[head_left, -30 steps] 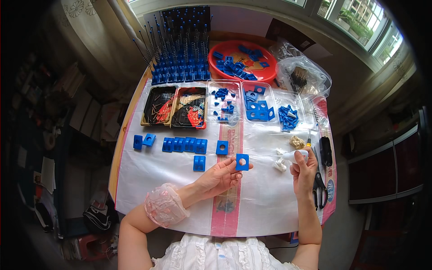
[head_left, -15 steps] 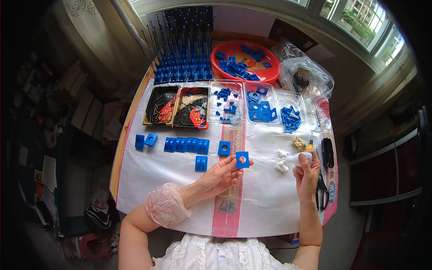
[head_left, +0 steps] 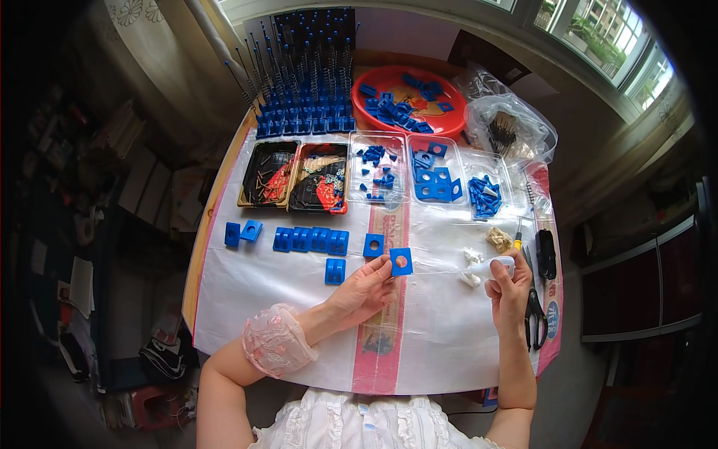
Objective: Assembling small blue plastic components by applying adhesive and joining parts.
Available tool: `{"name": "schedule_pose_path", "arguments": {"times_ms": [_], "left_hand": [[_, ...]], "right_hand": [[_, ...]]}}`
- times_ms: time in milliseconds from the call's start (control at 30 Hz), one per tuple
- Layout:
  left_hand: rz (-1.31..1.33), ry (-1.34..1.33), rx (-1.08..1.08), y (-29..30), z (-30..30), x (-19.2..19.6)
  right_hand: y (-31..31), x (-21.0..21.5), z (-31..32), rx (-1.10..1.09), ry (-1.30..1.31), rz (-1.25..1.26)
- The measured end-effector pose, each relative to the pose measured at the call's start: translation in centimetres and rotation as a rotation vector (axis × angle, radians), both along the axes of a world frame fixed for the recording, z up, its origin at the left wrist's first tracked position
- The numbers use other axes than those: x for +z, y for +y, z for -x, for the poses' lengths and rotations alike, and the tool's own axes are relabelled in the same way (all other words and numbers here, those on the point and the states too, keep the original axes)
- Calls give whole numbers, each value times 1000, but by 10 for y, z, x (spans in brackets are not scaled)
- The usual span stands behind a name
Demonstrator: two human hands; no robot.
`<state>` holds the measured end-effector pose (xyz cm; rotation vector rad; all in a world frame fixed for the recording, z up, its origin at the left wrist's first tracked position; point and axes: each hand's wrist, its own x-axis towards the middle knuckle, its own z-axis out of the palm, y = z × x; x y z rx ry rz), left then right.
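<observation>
My left hand [head_left: 366,288] pinches a blue square plate with a round hole [head_left: 402,262] by its left edge, holding it above the cloth's pink stripe. Closed around a small white squeeze bottle [head_left: 499,268], my right hand [head_left: 510,295] is apart from the plate on the right, with the bottle's narrow end toward it. A similar blue holed plate [head_left: 373,245] lies just beyond my left fingertips. Left of that is a row of blue curved brackets [head_left: 310,240]. One more bracket [head_left: 335,272] sits nearer me, and two blue pieces [head_left: 242,233] lie further left.
Black trays [head_left: 320,179] of small hardware and clear boxes [head_left: 434,173] of blue parts line the back. Behind them stand blue bases with upright springs [head_left: 303,97] and a red basin [head_left: 410,105]. Crumpled white tissue [head_left: 471,268], scissors [head_left: 535,318] and a screwdriver [head_left: 518,238] lie right.
My left hand has shifted the plate slightly left and toward the far side. The bottle in my right hand has moved slightly and now points more level toward the left.
</observation>
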<state>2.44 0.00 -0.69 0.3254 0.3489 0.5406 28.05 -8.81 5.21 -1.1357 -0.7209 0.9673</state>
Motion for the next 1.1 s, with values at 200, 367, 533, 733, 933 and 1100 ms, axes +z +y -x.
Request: {"name": "schedule_pose_path", "arguments": {"times_ms": [200, 367, 533, 733, 933, 1100], "left_hand": [[11, -23, -8, 0, 0, -2], [16, -18, -14, 1, 0, 0], [15, 19, -11, -1, -1, 5], [35, 32, 0, -1, -2, 5], [38, 35, -1, -1, -1, 4], [36, 37, -3, -1, -1, 5]], "right_hand": [[1, -2, 0, -9, -15, 0], [0, -1, 0, -12, -36, 0], [0, 0, 1, -16, -50, -6], [-1, 0, 2, -25, -72, -10], [-1, 2, 2, -21, -80, -20], [-2, 1, 2, -24, -82, -15]]}}
